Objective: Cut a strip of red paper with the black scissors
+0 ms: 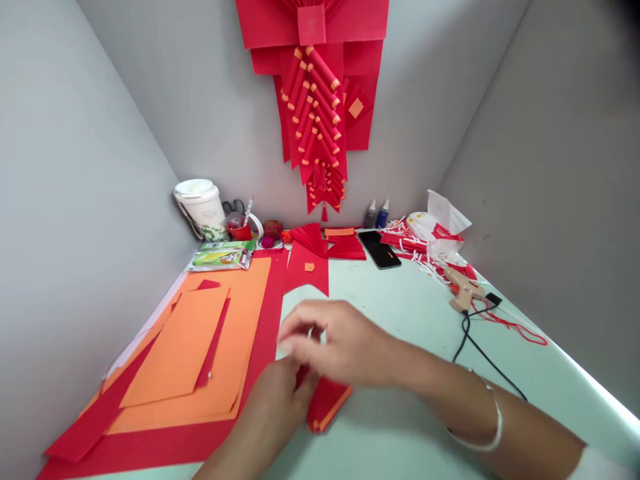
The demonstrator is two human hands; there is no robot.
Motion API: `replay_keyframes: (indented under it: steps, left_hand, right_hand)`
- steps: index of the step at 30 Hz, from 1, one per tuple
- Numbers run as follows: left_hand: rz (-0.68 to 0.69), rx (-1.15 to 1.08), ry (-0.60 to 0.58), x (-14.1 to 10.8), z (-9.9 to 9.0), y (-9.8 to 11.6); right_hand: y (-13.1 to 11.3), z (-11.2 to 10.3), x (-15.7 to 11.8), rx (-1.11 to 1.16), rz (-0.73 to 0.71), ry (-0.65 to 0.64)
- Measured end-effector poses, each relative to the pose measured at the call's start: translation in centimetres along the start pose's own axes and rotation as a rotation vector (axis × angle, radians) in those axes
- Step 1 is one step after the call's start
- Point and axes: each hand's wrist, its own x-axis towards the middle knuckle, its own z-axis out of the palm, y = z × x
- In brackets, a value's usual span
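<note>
A folded red paper piece (326, 404) with an orange strip along its edge is partly hidden beneath my hands, just above the pale green tabletop. My left hand (284, 392) is closed around its upper end, thumb against the red paper. Crossing over from the right, my right hand (340, 339) has its thumb and fingers bent together close above the left fingers. Slight blur covers those fingertips, and whatever they pinch cannot be made out.
Orange sheets (175, 350) lie over red paper on the left. A glue gun (464, 291) with a black cord, paper scraps (417, 243) and a phone (380, 249) are to the right. A white cup (204, 212) stands at the back; red firecracker decorations (320, 107) hang on the wall.
</note>
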Motion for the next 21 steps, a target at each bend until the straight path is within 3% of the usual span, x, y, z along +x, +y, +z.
replay_keyframes:
  steps: [4, 7, 10, 14, 21]
  left_hand:
    - [0.068, -0.045, -0.161, 0.0, -0.5, 0.0]
    - [0.05, -0.028, -0.173, -0.1, -0.6, 0.1]
    - [0.064, -0.018, -0.16, -0.2, -0.2, -0.3]
    - [0.11, -0.016, -0.129, -0.3, 0.6, -1.0]
    - [0.094, -0.015, -0.13, -0.3, 0.8, -1.6]
  right_hand:
    - [6.6, -4.4, 3.4, -0.339, 0.231, 0.134]
    - [11.2, -8.2, 5.0, -0.486, 0.364, 0.206]
    - [14.1, -10.5, 5.5, -0.587, 0.458, 0.227]
    - [15.4, -10.2, 6.1, -0.634, 0.482, 0.173]
    - [15.1, -5.9, 8.0, -0.627, 0.359, 0.045]
